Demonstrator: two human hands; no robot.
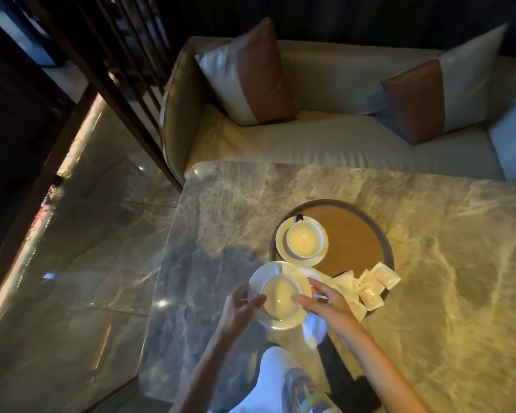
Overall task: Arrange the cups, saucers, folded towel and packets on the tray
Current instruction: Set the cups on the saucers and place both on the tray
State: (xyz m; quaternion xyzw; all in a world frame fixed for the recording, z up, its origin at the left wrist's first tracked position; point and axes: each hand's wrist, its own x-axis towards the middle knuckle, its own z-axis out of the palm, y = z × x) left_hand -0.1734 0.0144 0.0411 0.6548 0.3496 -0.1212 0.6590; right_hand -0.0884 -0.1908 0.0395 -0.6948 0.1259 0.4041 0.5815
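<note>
1. Left hand (241, 305) grips saucer (276, 295) rim at 9 o'clock.
2. Right hand (329, 302) clasps cup (281, 296) at 3 o'clock.
3. Both at tray (340, 234) edge, 7 o'clock.

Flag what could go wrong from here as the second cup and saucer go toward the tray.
1. The near cup sits loose on its saucer, held by the left hand and right hand; a tilt could slide it off.
2. The packets and folded towel overlap the tray rim, so setting down could knock them.
</note>
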